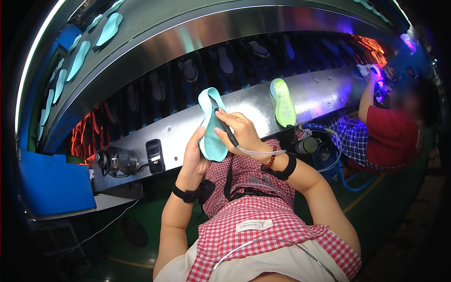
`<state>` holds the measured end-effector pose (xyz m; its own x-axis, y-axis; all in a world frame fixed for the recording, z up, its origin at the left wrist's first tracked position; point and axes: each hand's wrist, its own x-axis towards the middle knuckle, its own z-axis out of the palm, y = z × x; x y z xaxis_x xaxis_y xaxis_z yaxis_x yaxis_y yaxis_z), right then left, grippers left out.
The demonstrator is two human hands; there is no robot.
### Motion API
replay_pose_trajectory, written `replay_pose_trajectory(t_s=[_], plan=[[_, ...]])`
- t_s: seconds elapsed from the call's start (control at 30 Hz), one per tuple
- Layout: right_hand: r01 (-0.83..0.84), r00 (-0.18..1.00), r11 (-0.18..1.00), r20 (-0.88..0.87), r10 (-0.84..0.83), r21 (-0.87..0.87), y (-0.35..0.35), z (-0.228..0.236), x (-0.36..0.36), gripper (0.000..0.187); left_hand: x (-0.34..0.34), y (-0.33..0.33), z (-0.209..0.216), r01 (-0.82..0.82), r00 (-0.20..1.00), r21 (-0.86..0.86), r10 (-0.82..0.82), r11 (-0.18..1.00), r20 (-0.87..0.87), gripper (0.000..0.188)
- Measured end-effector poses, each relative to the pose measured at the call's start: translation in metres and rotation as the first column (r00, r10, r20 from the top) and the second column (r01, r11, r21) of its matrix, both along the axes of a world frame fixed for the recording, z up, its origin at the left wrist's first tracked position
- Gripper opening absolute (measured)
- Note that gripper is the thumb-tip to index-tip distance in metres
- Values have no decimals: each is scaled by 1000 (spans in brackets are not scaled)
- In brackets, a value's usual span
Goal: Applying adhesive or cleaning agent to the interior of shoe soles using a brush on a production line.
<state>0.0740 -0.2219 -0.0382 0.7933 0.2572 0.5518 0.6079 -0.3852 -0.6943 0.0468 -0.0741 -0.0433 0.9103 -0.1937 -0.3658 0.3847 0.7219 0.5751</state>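
Note:
A turquoise shoe sole (215, 146) is tilted up in front of me, its hollow inner side facing me. My left hand (193, 152) grips it along the left edge near the lower end. In my right hand (243, 131) is a slim black-handled tool (230, 135), with a clear tube running back from it past my wrist. The tool's tip points into the sole's hollow; the exact contact is hard to make out. Lying on the metal ledge (249, 101) to the right is another sole (284, 105), yellow-green inside with a pale rim.
Turquoise soles (79, 61) ride the upper belt at far left. On the ledge's left are a glass jar (121, 161) and a black rectangular tray-like item (155, 157). A dark slatted conveyor carries shoe parts (225, 61) behind. A co-worker in red (390, 134) sits at right.

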Motion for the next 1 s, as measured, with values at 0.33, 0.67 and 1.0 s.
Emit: replay_pose_trajectory(t_s=[0.33,0.67,1.0], plan=[[-135,988,988,-59,140,78,-15,9,-14,35,12,9,-8,1,1000,51,-2,999,15,43],[-134,927,938,-295,233,320,-50,36,1,25,5,16,4,63,998,-73,-64,995,-11,53],[-73,995,951,-48,91,302,-38,23,24,23,1,20,2,167,983,-146,-152,975,105,57]])
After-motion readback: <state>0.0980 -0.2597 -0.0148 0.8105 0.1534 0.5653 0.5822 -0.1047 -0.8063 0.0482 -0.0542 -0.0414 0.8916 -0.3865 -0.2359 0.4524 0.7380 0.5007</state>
